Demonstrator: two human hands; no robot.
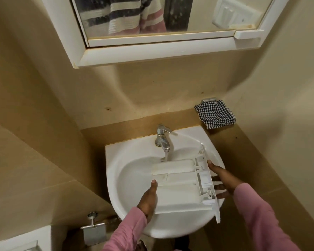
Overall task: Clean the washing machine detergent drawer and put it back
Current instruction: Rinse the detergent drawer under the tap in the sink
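The white plastic detergent drawer is held flat over the white sink basin, its front panel to the right. My left hand grips its left edge, thumb on top. My right hand holds the front panel from the right, fingers spread behind it. Water runs from the chrome tap down onto the drawer's far edge.
A black-and-white checked cloth lies on the tan counter at the back right of the sink. A white-framed mirror cabinet hangs above. A metal toilet-paper holder sits low on the left wall.
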